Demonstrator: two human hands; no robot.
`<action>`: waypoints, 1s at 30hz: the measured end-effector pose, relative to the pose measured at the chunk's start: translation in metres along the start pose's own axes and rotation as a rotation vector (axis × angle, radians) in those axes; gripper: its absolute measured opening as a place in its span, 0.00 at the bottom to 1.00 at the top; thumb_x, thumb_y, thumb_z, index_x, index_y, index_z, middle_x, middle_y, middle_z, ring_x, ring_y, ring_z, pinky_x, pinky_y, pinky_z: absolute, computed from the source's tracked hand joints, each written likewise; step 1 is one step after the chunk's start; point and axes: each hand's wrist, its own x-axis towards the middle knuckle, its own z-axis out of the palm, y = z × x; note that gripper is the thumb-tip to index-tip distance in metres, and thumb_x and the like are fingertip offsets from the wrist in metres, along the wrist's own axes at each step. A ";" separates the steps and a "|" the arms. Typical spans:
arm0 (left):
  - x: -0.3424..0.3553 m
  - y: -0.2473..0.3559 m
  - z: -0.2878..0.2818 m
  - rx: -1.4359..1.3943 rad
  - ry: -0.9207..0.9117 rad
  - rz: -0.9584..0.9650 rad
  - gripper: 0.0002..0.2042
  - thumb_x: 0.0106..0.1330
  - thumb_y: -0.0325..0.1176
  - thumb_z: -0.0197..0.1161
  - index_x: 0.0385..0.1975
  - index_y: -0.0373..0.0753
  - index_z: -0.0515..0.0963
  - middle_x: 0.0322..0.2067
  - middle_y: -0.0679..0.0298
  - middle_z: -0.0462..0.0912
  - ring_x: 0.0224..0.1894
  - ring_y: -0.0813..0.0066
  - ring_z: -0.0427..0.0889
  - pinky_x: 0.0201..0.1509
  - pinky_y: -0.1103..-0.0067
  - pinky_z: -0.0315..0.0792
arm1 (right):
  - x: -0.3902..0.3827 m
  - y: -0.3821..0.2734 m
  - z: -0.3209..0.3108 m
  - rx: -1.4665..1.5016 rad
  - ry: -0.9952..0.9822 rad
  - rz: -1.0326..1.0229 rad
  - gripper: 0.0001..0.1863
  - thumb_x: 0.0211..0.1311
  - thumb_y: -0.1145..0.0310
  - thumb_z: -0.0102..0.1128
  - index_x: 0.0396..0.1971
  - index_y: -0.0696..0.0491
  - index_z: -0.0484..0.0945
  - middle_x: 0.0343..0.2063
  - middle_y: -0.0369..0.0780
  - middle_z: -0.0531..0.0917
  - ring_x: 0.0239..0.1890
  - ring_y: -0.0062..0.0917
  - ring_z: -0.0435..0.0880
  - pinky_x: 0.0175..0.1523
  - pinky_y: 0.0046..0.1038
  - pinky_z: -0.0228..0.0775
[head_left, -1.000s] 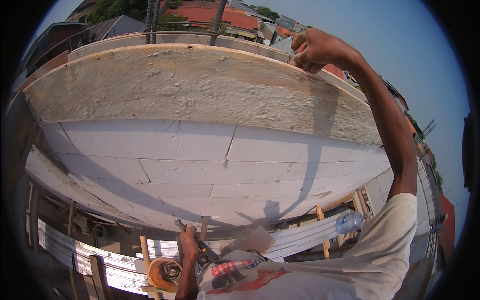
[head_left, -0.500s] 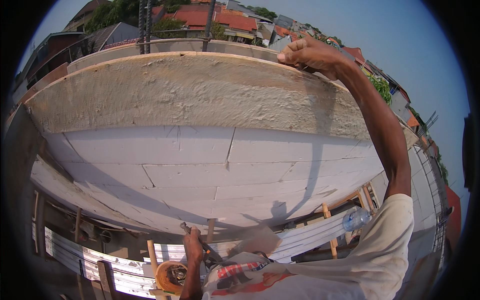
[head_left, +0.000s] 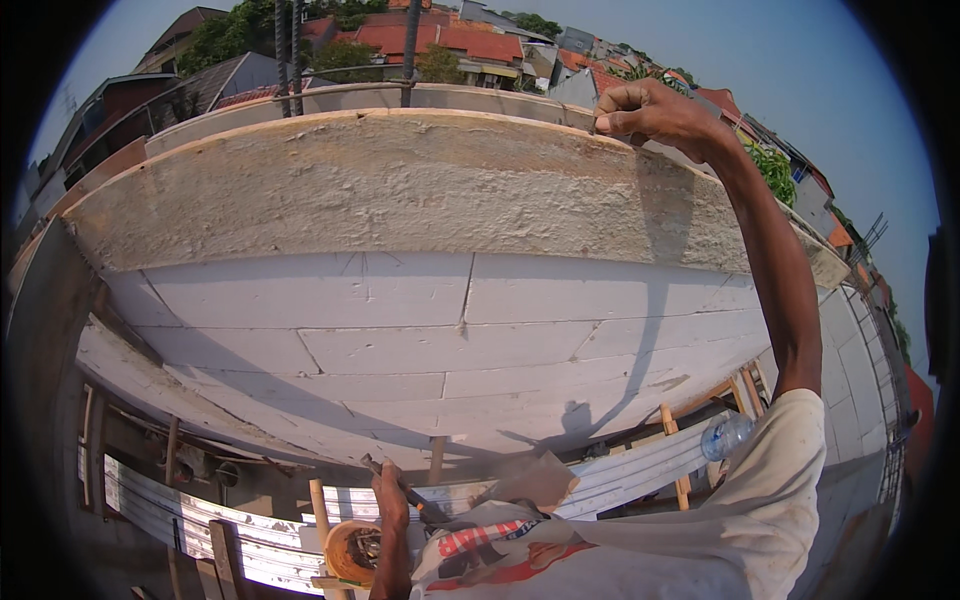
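My right hand point(head_left: 650, 120) is raised at the top edge of a rough, cement-stained board point(head_left: 400, 185) above white block masonry point(head_left: 380, 295). Its thumb and index finger pinch at the edge; what they hold, if anything, is too small to make out. Low in the view, against the front of my shirt, my left hand point(head_left: 388, 490) grips a hammer point(head_left: 372, 467) with a black and orange handle. Beside that hand hangs an orange bucket point(head_left: 345, 550) with small items inside.
White slatted planks point(head_left: 180, 530) on timber supports run below the wall, with a clear plastic jug point(head_left: 727, 438) on the right. A dark upright panel point(head_left: 45, 300) stands at left. Vertical rebar point(head_left: 408, 60) rises behind the board, with rooftops beyond.
My right hand moved left along the board's top, then back right, its fingers now more tightly curled. My left hand keeps the hammer low. The view has shifted slightly.
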 end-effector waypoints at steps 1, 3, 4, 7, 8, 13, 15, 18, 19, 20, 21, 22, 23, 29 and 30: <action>0.003 -0.006 -0.003 0.003 0.019 -0.015 0.19 0.80 0.51 0.57 0.33 0.42 0.72 0.27 0.69 0.71 0.28 0.75 0.71 0.32 0.74 0.70 | 0.004 0.003 0.002 -0.051 -0.010 -0.035 0.15 0.67 0.54 0.77 0.38 0.51 0.91 0.30 0.34 0.89 0.37 0.22 0.86 0.49 0.37 0.78; 0.006 -0.012 -0.006 0.011 0.057 -0.047 0.19 0.80 0.52 0.57 0.36 0.41 0.73 0.29 0.68 0.72 0.29 0.75 0.72 0.33 0.74 0.72 | 0.009 -0.003 0.005 -0.125 -0.010 -0.090 0.13 0.67 0.57 0.77 0.39 0.51 0.92 0.32 0.36 0.91 0.38 0.23 0.87 0.49 0.36 0.79; 0.007 -0.015 -0.008 0.024 0.060 -0.053 0.19 0.80 0.52 0.57 0.36 0.41 0.74 0.29 0.68 0.72 0.30 0.75 0.72 0.34 0.74 0.72 | 0.014 -0.009 0.007 -0.148 0.001 -0.111 0.12 0.67 0.58 0.77 0.40 0.51 0.93 0.33 0.37 0.92 0.38 0.23 0.88 0.49 0.36 0.80; 0.005 -0.011 -0.003 0.060 0.068 -0.061 0.20 0.80 0.53 0.57 0.37 0.40 0.74 0.30 0.67 0.72 0.30 0.75 0.72 0.34 0.74 0.73 | 0.023 -0.019 0.012 -0.199 0.005 -0.074 0.11 0.66 0.62 0.77 0.42 0.52 0.94 0.35 0.39 0.93 0.38 0.24 0.90 0.46 0.36 0.81; 0.001 -0.004 0.004 0.067 0.086 -0.051 0.20 0.80 0.53 0.56 0.36 0.41 0.74 0.29 0.68 0.72 0.29 0.75 0.72 0.34 0.73 0.73 | 0.027 -0.020 0.013 -0.214 0.003 -0.052 0.10 0.66 0.64 0.77 0.42 0.53 0.94 0.35 0.40 0.94 0.38 0.24 0.90 0.45 0.36 0.82; -0.006 0.000 -0.001 0.022 0.028 0.006 0.21 0.80 0.53 0.56 0.30 0.43 0.70 0.25 0.70 0.70 0.26 0.76 0.70 0.32 0.73 0.69 | 0.024 -0.002 0.010 -0.405 0.329 -0.232 0.12 0.65 0.65 0.77 0.43 0.58 0.92 0.33 0.44 0.94 0.34 0.25 0.93 0.38 0.33 0.83; 0.000 -0.016 -0.013 -0.033 0.047 0.017 0.21 0.80 0.52 0.56 0.27 0.44 0.68 0.23 0.70 0.69 0.25 0.76 0.68 0.31 0.73 0.67 | 0.020 -0.014 0.009 -0.380 0.340 -0.211 0.13 0.65 0.67 0.76 0.44 0.59 0.92 0.34 0.45 0.94 0.33 0.26 0.93 0.37 0.32 0.84; 0.001 -0.021 -0.021 -0.151 0.092 -0.025 0.17 0.83 0.44 0.52 0.27 0.47 0.69 0.22 0.71 0.66 0.23 0.78 0.66 0.29 0.74 0.63 | 0.006 -0.044 0.009 -0.196 0.145 0.043 0.13 0.66 0.68 0.74 0.45 0.61 0.91 0.35 0.47 0.93 0.35 0.28 0.94 0.40 0.32 0.88; 0.002 -0.023 -0.024 -0.141 0.103 -0.028 0.17 0.82 0.44 0.52 0.27 0.47 0.69 0.22 0.71 0.67 0.23 0.78 0.66 0.28 0.74 0.63 | 0.009 -0.041 0.010 -0.180 0.117 0.058 0.13 0.67 0.69 0.73 0.46 0.62 0.90 0.35 0.47 0.93 0.36 0.29 0.95 0.42 0.33 0.89; 0.004 -0.024 -0.027 -0.130 0.109 -0.032 0.17 0.82 0.44 0.52 0.26 0.47 0.69 0.22 0.71 0.67 0.23 0.78 0.66 0.28 0.74 0.62 | 0.009 -0.040 0.010 -0.165 0.091 0.078 0.13 0.67 0.69 0.73 0.46 0.62 0.90 0.36 0.48 0.93 0.37 0.30 0.95 0.43 0.33 0.90; 0.006 -0.025 -0.029 -0.119 0.115 -0.036 0.18 0.82 0.44 0.52 0.26 0.47 0.69 0.21 0.70 0.67 0.22 0.78 0.67 0.27 0.75 0.62 | 0.010 -0.041 0.009 -0.161 0.082 0.081 0.14 0.68 0.69 0.72 0.47 0.63 0.90 0.35 0.48 0.93 0.38 0.30 0.95 0.44 0.34 0.90; 0.009 -0.027 -0.030 -0.105 0.101 -0.038 0.18 0.82 0.44 0.52 0.26 0.46 0.69 0.21 0.70 0.68 0.22 0.77 0.67 0.27 0.74 0.62 | 0.013 -0.042 0.008 -0.157 0.072 0.083 0.14 0.69 0.69 0.71 0.47 0.63 0.90 0.35 0.48 0.93 0.38 0.31 0.95 0.45 0.34 0.91; 0.010 -0.027 -0.030 -0.093 0.092 -0.038 0.18 0.82 0.44 0.52 0.26 0.46 0.69 0.21 0.70 0.68 0.22 0.77 0.67 0.27 0.74 0.63 | 0.016 -0.045 0.009 -0.153 0.062 0.081 0.14 0.69 0.70 0.70 0.48 0.63 0.89 0.35 0.48 0.93 0.38 0.32 0.95 0.46 0.35 0.91; 0.011 -0.017 -0.019 0.007 0.028 -0.013 0.20 0.79 0.50 0.55 0.26 0.44 0.68 0.22 0.68 0.67 0.22 0.75 0.69 0.29 0.73 0.68 | 0.028 -0.080 0.017 -0.124 0.041 0.098 0.14 0.69 0.69 0.72 0.47 0.65 0.89 0.31 0.48 0.92 0.33 0.32 0.94 0.40 0.35 0.89; 0.008 -0.008 -0.013 0.036 0.035 -0.024 0.21 0.78 0.51 0.56 0.26 0.44 0.68 0.22 0.68 0.67 0.22 0.74 0.69 0.29 0.73 0.69 | 0.031 -0.075 0.017 -0.106 0.038 0.103 0.14 0.68 0.69 0.73 0.46 0.65 0.90 0.30 0.47 0.91 0.31 0.30 0.92 0.37 0.33 0.86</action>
